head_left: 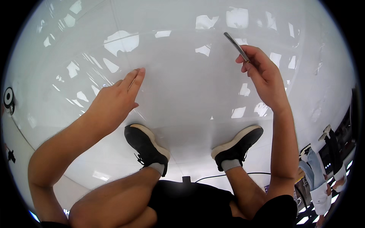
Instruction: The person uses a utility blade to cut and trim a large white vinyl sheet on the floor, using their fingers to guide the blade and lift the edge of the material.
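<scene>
Glossy pale floor [190,161] (bright light reflections [102,175]).

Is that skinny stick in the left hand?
No, the stick is pinched in the right hand, well apart from the left hand.

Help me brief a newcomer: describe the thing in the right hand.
Start at the two black shoes on the shiny floor, then go up to the right hand. Pinched there is a slim grey bar, straight-edged, unlike the ragged white reflections nearby.
</scene>
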Available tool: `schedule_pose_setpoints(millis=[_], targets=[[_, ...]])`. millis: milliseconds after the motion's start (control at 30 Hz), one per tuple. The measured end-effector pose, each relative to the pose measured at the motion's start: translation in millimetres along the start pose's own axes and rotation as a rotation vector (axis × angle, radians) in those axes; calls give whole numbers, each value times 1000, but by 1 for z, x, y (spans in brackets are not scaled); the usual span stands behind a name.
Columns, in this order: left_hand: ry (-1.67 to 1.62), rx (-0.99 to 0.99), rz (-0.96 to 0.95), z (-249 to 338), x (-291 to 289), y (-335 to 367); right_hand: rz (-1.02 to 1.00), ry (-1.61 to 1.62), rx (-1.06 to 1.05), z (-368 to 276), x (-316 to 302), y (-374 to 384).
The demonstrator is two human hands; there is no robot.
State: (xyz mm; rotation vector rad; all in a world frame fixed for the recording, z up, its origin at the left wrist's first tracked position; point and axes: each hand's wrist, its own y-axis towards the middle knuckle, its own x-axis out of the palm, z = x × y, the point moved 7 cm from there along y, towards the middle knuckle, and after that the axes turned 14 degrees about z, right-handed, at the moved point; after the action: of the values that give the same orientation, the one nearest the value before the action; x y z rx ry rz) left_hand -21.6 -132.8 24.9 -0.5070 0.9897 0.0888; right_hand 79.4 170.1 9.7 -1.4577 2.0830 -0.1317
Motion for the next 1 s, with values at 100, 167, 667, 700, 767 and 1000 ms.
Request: schedule_pose_setpoints(millis=[100,167,667,700,767,1000], targets=[[153,190,41,28,-19,22,87,-120,-133,6,-29,16],[100,303,197,41,-18,51,104,-222,-153,13,-35,30],[57,-9,1078,39,42,146,146,-449,-739,-6,-17,69],[73,-23,1087,40,42,145,124,-463,-807,-6,-15,71],[94,-42,1101,42,42,144,96,-489,-878,-5,-12,73],[101,-45,1086,42,44,143,25,-495,-924,-4,-11,78]])
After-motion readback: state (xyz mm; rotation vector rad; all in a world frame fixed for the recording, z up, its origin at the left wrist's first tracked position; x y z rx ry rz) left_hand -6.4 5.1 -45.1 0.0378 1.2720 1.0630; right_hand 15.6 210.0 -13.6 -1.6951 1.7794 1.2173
